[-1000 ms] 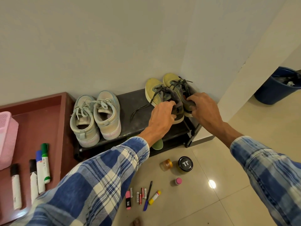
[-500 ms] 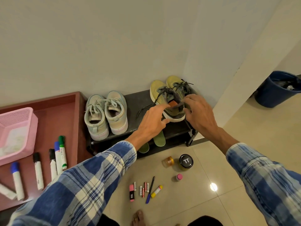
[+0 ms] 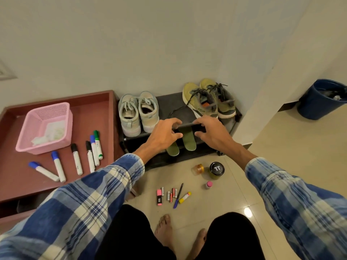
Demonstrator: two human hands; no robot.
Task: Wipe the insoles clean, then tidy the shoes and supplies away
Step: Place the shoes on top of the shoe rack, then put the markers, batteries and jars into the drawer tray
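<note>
A pair of yellow-green shoes (image 3: 208,99) with dark laces stands on the right of the black shoe rack's (image 3: 169,102) top shelf. A pale mint pair (image 3: 138,112) stands on its left. Two green insoles (image 3: 189,140) lie on the lower shelf. My left hand (image 3: 165,135) and my right hand (image 3: 212,131) hover with spread fingers over the rack's front bar, above the insoles, holding nothing. A pink basket (image 3: 45,128) with white wipes sits on the maroon tray (image 3: 110,117) at the left.
Several markers (image 3: 77,159) lie on the tray. On the tiled floor are two jars (image 3: 216,170), a small pink-capped bottle (image 3: 208,184), batteries, a pen (image 3: 178,196) and highlighters. A blue bin (image 3: 319,99) stands at the far right. My bare feet (image 3: 163,229) are below.
Both hands have let go of the yellow-green shoes and drawn back toward me, down to the rack's front bar. The view has pulled back and tilted down.
</note>
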